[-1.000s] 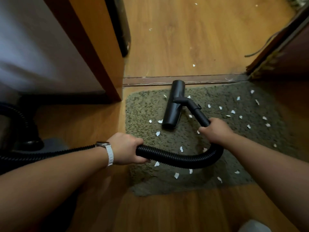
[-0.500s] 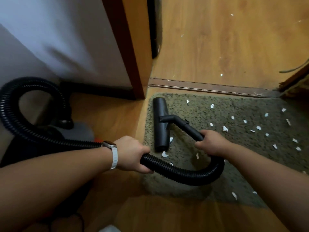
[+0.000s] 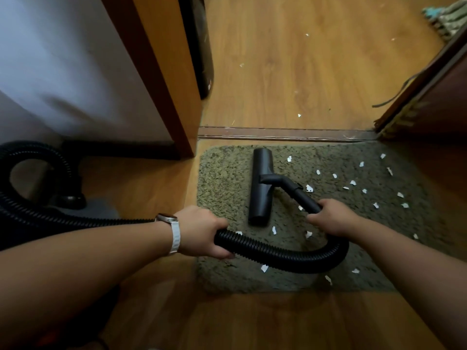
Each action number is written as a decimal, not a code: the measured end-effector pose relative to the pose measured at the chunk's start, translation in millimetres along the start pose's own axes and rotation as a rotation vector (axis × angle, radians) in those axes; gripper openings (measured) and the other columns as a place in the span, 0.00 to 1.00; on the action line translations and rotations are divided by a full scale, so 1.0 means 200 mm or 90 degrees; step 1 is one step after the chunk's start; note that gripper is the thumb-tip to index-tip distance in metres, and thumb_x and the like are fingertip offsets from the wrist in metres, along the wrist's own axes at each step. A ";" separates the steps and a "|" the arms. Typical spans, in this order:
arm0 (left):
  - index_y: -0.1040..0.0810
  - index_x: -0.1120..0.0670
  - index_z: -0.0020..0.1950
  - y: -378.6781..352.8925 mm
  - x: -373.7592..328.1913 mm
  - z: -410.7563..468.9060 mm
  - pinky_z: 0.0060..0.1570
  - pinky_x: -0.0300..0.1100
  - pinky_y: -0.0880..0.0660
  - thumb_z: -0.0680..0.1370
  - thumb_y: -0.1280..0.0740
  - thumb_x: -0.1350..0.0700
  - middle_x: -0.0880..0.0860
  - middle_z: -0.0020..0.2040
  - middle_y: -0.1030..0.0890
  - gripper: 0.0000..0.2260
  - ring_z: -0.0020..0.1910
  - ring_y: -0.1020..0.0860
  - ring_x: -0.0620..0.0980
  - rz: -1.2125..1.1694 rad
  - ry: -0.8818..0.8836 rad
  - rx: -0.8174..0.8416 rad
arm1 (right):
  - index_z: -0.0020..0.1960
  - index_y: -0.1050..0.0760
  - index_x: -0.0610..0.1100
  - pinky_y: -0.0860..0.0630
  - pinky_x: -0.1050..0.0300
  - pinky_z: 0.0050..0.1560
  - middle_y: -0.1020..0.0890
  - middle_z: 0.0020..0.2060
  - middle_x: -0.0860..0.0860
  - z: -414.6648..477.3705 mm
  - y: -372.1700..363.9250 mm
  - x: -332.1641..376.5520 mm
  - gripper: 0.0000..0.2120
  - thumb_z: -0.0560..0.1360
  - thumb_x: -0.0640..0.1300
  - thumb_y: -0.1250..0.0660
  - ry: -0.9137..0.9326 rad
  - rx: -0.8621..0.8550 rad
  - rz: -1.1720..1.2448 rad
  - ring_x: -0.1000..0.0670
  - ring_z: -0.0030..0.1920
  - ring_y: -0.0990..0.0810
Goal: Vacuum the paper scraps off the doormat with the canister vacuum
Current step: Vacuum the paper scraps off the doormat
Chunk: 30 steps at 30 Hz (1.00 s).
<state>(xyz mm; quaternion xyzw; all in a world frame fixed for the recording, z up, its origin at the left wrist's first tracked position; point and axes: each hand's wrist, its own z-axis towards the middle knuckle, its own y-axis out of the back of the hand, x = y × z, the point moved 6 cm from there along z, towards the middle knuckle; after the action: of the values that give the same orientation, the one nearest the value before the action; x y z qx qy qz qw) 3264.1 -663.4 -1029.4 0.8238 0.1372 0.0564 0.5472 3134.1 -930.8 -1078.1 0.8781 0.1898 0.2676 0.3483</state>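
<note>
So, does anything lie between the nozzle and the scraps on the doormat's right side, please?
Nothing visible does: only bare doormat separates the nozzle from those scraps; the right hand grips its wand.

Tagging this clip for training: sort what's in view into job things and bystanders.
Job: doormat, paper scraps, nozzle, wand, hose, left hand gripping hose, right hand gripping wand.

Lying about: door frame, threshold strip, wristwatch, fringed rug, dark cord.

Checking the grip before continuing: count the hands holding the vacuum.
2. The left hand grips the hose at the doormat's left edge. The right hand grips the wand just behind the floor nozzle, over the doormat's middle. Neither is hidden.
</note>
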 end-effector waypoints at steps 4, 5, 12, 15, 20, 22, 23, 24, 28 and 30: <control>0.31 0.47 0.42 0.00 0.02 0.00 0.34 0.42 0.25 0.70 0.42 0.25 0.46 0.37 0.22 0.25 0.34 0.23 0.48 0.000 0.007 -0.010 | 0.48 0.23 0.47 0.26 0.57 0.36 0.19 0.36 0.48 -0.01 0.00 0.03 0.10 0.71 0.50 0.29 0.012 -0.002 -0.001 0.49 0.36 0.19; 0.31 0.47 0.42 -0.01 0.02 -0.01 0.34 0.42 0.25 0.70 0.42 0.25 0.46 0.37 0.22 0.25 0.34 0.24 0.48 0.000 0.005 -0.010 | 0.48 0.23 0.47 0.25 0.57 0.35 0.19 0.36 0.49 -0.01 -0.01 0.06 0.09 0.71 0.50 0.29 0.025 0.008 -0.015 0.49 0.35 0.19; 0.29 0.46 0.45 -0.10 0.04 -0.06 0.37 0.44 0.23 0.70 0.42 0.26 0.46 0.37 0.22 0.24 0.35 0.23 0.47 -0.004 -0.012 0.039 | 0.42 0.27 0.50 0.25 0.60 0.33 0.20 0.35 0.51 -0.03 -0.18 0.18 0.07 0.70 0.50 0.30 0.102 0.095 -0.076 0.51 0.32 0.20; 0.29 0.46 0.45 -0.10 0.03 -0.07 0.37 0.43 0.23 0.70 0.42 0.25 0.46 0.37 0.22 0.25 0.35 0.23 0.47 -0.015 -0.012 0.037 | 0.42 0.27 0.49 0.23 0.58 0.34 0.21 0.33 0.51 -0.02 -0.17 0.16 0.07 0.71 0.49 0.30 0.095 0.090 -0.072 0.51 0.31 0.21; 0.31 0.47 0.43 -0.05 0.00 -0.04 0.37 0.43 0.23 0.70 0.42 0.25 0.46 0.36 0.23 0.25 0.35 0.23 0.48 -0.015 -0.014 0.008 | 0.46 0.23 0.48 0.21 0.55 0.38 0.19 0.35 0.49 0.01 -0.09 0.09 0.06 0.71 0.49 0.30 0.059 0.053 -0.042 0.49 0.33 0.19; 0.29 0.47 0.44 -0.03 -0.01 -0.03 0.36 0.42 0.24 0.70 0.42 0.25 0.46 0.36 0.23 0.25 0.35 0.23 0.48 -0.017 -0.014 0.003 | 0.48 0.23 0.47 0.24 0.57 0.36 0.18 0.35 0.49 0.02 -0.05 0.05 0.08 0.72 0.49 0.29 0.041 0.033 -0.033 0.49 0.35 0.19; 0.28 0.47 0.45 -0.02 -0.02 -0.02 0.36 0.42 0.25 0.70 0.42 0.25 0.46 0.36 0.23 0.25 0.35 0.23 0.48 -0.016 -0.015 -0.001 | 0.49 0.23 0.47 0.25 0.58 0.35 0.19 0.35 0.49 0.02 -0.04 0.03 0.08 0.72 0.49 0.29 0.034 0.024 -0.024 0.49 0.35 0.20; 0.28 0.47 0.45 -0.02 -0.02 -0.02 0.35 0.42 0.25 0.71 0.42 0.25 0.46 0.36 0.22 0.25 0.35 0.23 0.48 -0.014 -0.017 -0.005 | 0.49 0.23 0.47 0.25 0.58 0.35 0.19 0.35 0.49 0.02 -0.03 0.02 0.08 0.72 0.48 0.29 0.028 0.017 -0.012 0.49 0.34 0.20; 0.28 0.47 0.44 -0.03 -0.02 -0.02 0.35 0.42 0.25 0.70 0.43 0.25 0.46 0.36 0.22 0.25 0.34 0.23 0.47 -0.015 -0.021 -0.017 | 0.47 0.23 0.47 0.19 0.52 0.38 0.19 0.34 0.48 0.02 -0.04 0.04 0.07 0.71 0.47 0.29 0.042 0.035 -0.005 0.46 0.32 0.19; 0.29 0.47 0.43 -0.04 -0.02 -0.02 0.34 0.41 0.25 0.70 0.43 0.24 0.45 0.36 0.23 0.26 0.34 0.23 0.46 -0.018 -0.029 -0.016 | 0.46 0.23 0.47 0.17 0.48 0.39 0.18 0.35 0.47 0.00 -0.06 0.06 0.07 0.71 0.47 0.29 0.065 0.068 -0.031 0.44 0.35 0.16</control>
<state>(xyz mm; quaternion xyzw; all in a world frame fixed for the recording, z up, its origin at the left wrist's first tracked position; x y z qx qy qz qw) 3258.8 -658.3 -1034.4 0.8159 0.1358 0.0320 0.5611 3142.6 -915.8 -1083.1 0.8756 0.2428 0.2928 0.2977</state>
